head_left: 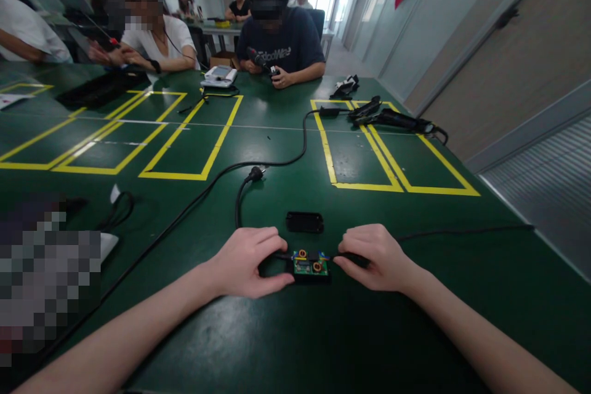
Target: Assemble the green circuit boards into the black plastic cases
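Circuit board (310,265) between left hand (252,261) and right hand (376,258), both curled inward

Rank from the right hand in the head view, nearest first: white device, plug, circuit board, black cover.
1. Circuit board, just left of the right hand.
2. Black cover, forward-left.
3. Plug, farther forward and left.
4. White device, farthest forward-left.

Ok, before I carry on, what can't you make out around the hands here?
All in the head view:
Circuit board: any printed markings, too small to read.
Black case: its inside, covered by the board.
Plug cord: its lower stretch, hidden by the left hand.
Cable at right: its near stretch, hidden by the right hand.
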The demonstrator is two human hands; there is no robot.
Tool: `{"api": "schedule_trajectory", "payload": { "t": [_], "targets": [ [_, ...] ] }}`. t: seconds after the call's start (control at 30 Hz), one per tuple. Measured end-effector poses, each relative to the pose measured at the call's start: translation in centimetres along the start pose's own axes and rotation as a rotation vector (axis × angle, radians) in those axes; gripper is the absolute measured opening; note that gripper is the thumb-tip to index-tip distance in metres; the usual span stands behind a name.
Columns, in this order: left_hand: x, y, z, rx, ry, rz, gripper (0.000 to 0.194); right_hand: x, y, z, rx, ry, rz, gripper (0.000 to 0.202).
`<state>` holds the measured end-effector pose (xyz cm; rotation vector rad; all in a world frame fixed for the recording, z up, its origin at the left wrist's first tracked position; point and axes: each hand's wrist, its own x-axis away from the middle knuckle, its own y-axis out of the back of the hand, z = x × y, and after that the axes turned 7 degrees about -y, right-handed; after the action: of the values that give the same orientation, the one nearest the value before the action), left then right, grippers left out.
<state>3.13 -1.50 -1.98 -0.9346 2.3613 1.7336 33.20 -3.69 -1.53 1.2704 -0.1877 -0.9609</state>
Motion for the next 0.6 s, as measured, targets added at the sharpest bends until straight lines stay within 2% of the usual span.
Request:
{"api": "schedule_trajectory", "payload": {
  "t": [0.1, 0.2, 0.6],
  "targets": [
    [0.1, -0.2, -0.3, -0.008, -0.069, 0.017, 0.043, 0.0, 0.1, 0.6, -0.017, 0.034, 0.052, 0.038],
    [0.3, -0.5, 0.0, -0.034, -0.067, 0.029, 0.044, -0.1, -0.2, 0.7, -0.021, 0.020, 0.105, 0.037],
    [0.1, -0.6, 0.3, -0.042, 0.127, 0.032, 0.027, 0.0, -1.3, 0.0, 0.074, -0.066, -0.033, 0.038]
  ]
}}
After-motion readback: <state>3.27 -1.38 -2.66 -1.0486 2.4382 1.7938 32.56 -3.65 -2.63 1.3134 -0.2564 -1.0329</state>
